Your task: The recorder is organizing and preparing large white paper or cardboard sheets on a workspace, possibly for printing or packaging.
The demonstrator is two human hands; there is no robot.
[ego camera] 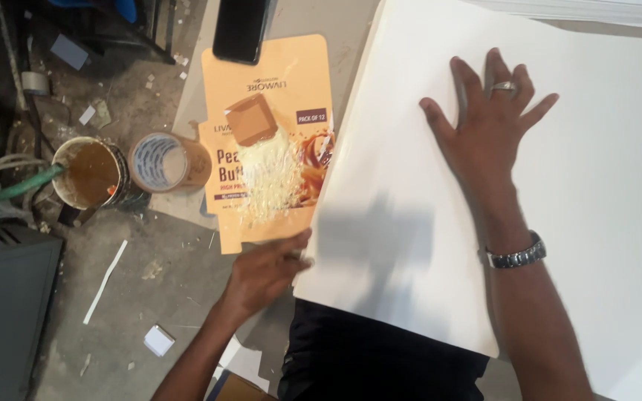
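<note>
— White, stiff paperboard, a big sheet (529, 193) lying across the person's lap: take that as the landmark. What is each hand doing?

— At its near left corner, the left hand (265, 271) curls its fingertips on the edge; it looks pinched there, though blur keeps me from being sure. Farther up, the right hand (488, 130) lies flat on the sheet, fingers spread, gripping nothing, with a ring and a metal wristwatch (516, 255).

— And left of the sheet?

— Just beside it, a flattened orange printed carton blank (273, 141) smeared with pale glue. Farther left stand a brown tape roll (166, 162) and a round tin of brownish adhesive (91, 173). Beyond the carton lies a black phone (241, 30).

— Which step is this?

— I judge it's positioning: pressing the sheet steady while the corner is handled. The next move calls for firm downward pressure and a clean grip on that edge.
</note>
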